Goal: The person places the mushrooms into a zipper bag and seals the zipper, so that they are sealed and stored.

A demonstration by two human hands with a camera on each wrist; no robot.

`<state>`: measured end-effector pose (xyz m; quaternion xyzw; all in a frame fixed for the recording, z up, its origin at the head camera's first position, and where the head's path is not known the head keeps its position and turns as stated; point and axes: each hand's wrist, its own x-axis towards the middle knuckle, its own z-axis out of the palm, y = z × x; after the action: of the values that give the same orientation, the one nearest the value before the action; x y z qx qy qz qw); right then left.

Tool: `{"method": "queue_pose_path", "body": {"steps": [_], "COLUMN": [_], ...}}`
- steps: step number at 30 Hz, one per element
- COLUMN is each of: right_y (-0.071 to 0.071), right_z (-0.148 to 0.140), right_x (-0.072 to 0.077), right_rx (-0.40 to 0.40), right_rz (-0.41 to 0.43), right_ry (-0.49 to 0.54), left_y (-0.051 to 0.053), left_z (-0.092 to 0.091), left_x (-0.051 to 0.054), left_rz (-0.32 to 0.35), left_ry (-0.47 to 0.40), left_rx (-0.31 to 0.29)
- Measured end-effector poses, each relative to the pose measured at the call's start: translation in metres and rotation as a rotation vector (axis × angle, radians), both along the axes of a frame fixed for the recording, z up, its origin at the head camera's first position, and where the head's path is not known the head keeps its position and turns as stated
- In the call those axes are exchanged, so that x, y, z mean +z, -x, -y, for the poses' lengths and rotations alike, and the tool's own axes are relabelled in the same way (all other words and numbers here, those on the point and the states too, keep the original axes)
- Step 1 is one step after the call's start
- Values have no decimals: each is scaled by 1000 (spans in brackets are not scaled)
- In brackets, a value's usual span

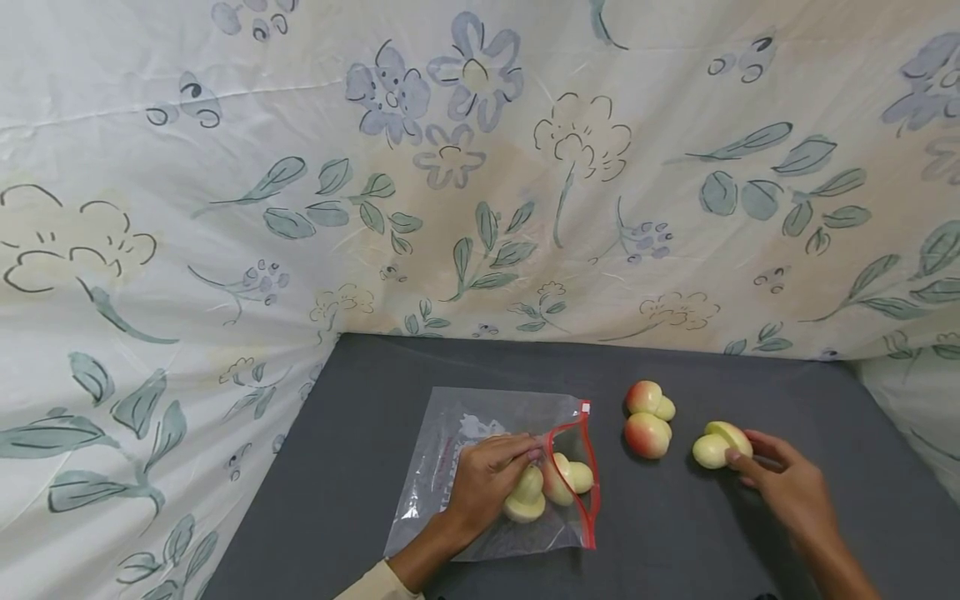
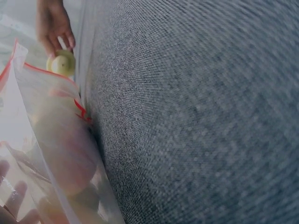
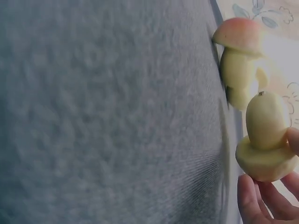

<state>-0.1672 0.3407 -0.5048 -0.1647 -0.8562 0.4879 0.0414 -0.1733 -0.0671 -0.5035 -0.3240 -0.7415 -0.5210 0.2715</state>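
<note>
A clear zip bag (image 1: 427, 467) with a red zip edge lies on the dark table, its mouth toward the right. Inside sit pale toy mushrooms (image 1: 525, 497), one showing a reddish cap. My left hand (image 1: 491, 479) pinches the upper film of the bag near the open mouth. At the right, my right hand (image 1: 795, 487) holds a pale yellow toy mushroom (image 3: 267, 121) between thumb and fingers, its rounded stem facing the bag. Between bag and right hand, red-and-yellow toy mushrooms (image 1: 648, 435) lie close together; the right wrist view shows a red cap (image 3: 240, 35).
The dark grey cloth-covered table (image 1: 360, 383) runs back to a floral curtain (image 1: 480, 167). Another stretch of the floral cloth (image 1: 112, 450) hangs along the left side.
</note>
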Motion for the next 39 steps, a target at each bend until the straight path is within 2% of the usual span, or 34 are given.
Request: {"method": "queue_pose_path", "body": {"steps": [7, 25, 34, 39], "right_y": [-8, -23, -28, -31], "right_z": [8, 33, 50, 63], "right_x": [5, 12, 19, 21], "right_rx": [-4, 86, 141, 168], "right_rz": [-7, -121, -103, -66], "right_ry": [33, 125, 159, 197], "left_y": [0, 0, 3, 4], "left_z": [0, -1, 2, 2], "left_x": [0, 1, 0, 0], "left_rz": [-1, -21, 2, 15], "left_ry": [1, 11, 0, -3], "left_rx": [4, 3, -12, -22]}}
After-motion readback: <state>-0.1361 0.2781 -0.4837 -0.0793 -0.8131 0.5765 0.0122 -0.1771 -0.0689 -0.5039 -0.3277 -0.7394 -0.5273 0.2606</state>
